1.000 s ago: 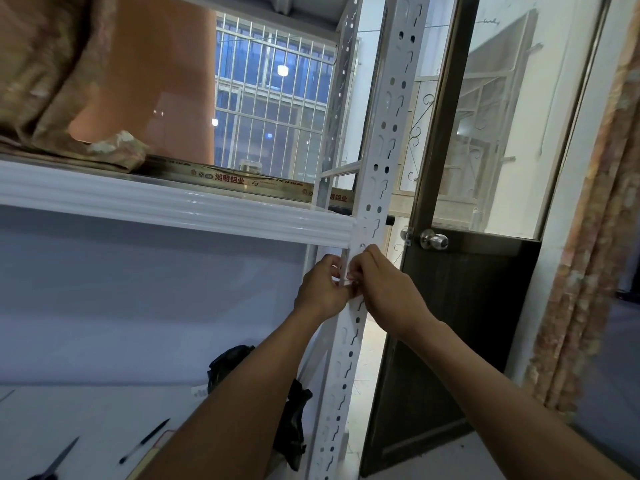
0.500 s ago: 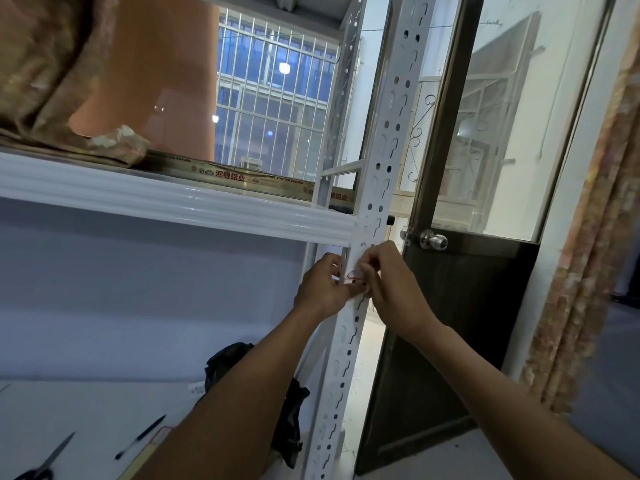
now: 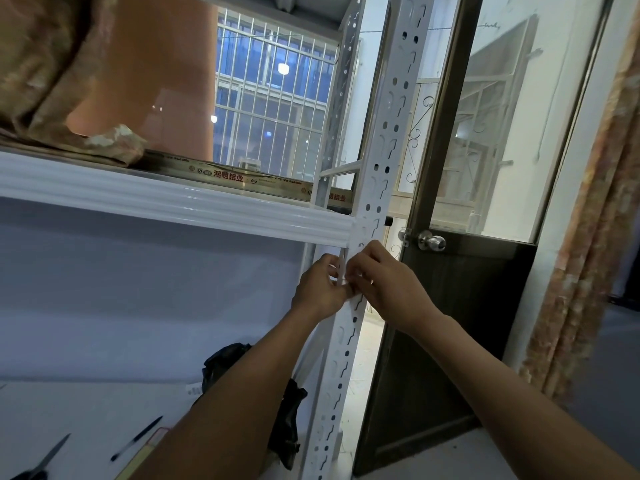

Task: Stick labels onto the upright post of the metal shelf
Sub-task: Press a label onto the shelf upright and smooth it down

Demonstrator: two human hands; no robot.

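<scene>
Both hands, left hand [image 3: 320,289] and right hand [image 3: 384,284], pinch a small, thin white paper label [image 3: 343,276], light, floppy and best held by its edges, against the white perforated metal shelf post [image 3: 381,161] just under the white shelf beam's [image 3: 173,199] right end.

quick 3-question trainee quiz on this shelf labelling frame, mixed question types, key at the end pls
1. True or false: both hands are at the upright post, just below the shelf beam.
2. Multiple choice: what lies at the lower left on the shelf surface? A) a hammer B) scissors and a pen C) a tape roll
3. Short answer: what stands directly right of the post?

Key
1. True. The left hand and right hand meet at the post, fingers pinched on something small and pale, likely a label, though it is mostly hidden.
2. B
3. A dark door with a round metal knob.
</scene>
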